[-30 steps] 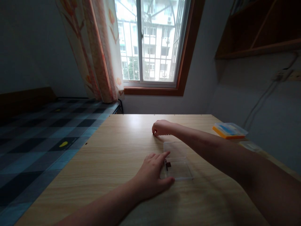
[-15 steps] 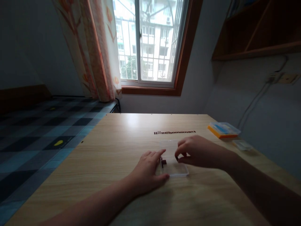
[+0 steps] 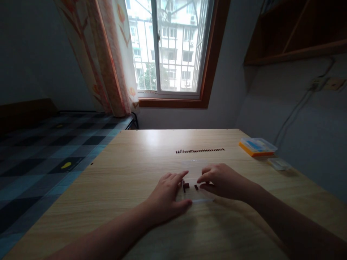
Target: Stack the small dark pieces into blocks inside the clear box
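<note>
The small dark piece (image 3: 196,187) lies inside the clear box (image 3: 202,200), just beside the thumb of the right hand (image 3: 218,181), and that hand's grip is slightly parted, with nothing visibly pinched! It looks light and stiff, perhaps smooth enough to slip, hardly fragile; thumb and forefinger on its long sides seem the best hold.

Over at the box's left wall there's a dark block (image 3: 187,185), and here is the left hand (image 3: 167,191), grip spread, fingers and thumb against that side of the box. The thin plastic looks light too, likely to skid, so its firm rim seems the place to steady it. What looks like the lid (image 3: 193,167) lies folded back on the box's far side.

Beyond the box, a row of dark pieces (image 3: 199,151) runs across the pale wood-grain worktop (image 3: 127,180)! Farther off, right of the box: an orange-edged case (image 3: 256,146) and a smaller clear case (image 3: 279,164). Out left of the box, a checked bed (image 3: 62,144); well beyond it, a barred window (image 3: 173,50) and a flowered curtain (image 3: 103,54); high to its right, a wooden shelf (image 3: 300,54).
</note>
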Tool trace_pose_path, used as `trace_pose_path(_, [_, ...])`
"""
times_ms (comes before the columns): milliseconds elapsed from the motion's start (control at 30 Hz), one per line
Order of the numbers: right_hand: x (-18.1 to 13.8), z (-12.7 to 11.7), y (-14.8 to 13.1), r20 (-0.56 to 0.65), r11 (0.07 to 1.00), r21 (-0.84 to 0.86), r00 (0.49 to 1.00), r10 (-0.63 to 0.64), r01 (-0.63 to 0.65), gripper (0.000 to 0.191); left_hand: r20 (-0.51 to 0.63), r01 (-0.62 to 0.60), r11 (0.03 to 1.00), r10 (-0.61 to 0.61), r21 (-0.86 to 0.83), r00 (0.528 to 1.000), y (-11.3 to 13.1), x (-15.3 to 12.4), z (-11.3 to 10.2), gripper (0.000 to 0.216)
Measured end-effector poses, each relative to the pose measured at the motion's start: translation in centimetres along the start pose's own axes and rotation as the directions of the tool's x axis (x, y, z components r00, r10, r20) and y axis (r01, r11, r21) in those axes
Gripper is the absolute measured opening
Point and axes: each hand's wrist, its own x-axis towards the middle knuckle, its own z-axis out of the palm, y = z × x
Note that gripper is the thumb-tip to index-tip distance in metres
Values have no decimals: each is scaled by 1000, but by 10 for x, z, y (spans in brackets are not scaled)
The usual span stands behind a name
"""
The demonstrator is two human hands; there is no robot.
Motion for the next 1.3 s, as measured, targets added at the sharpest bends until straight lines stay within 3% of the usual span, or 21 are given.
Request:
trace_pose_path(167, [-4,7,2,22,996,20,996,-88,87,21,8,-3,1000,3,-9,1000,1,0,-1,78])
trace_pose_path(500, [1,26,-11,-34,1000,12,999,-2,2,22,2,-17,1000,17,-7,1000,-1,0,1,78])
trace_pose_path(733, [1,24,-9,-102,998,61,995,-3,9,23,7,-1,1000,1,-11,1000,1,0,-1,78])
trace_pose_path(1300, [0,31,-8,-92,999,53,996,-6,10,22,11,-12,1000,12,-4,1000,3,1,-1,77])
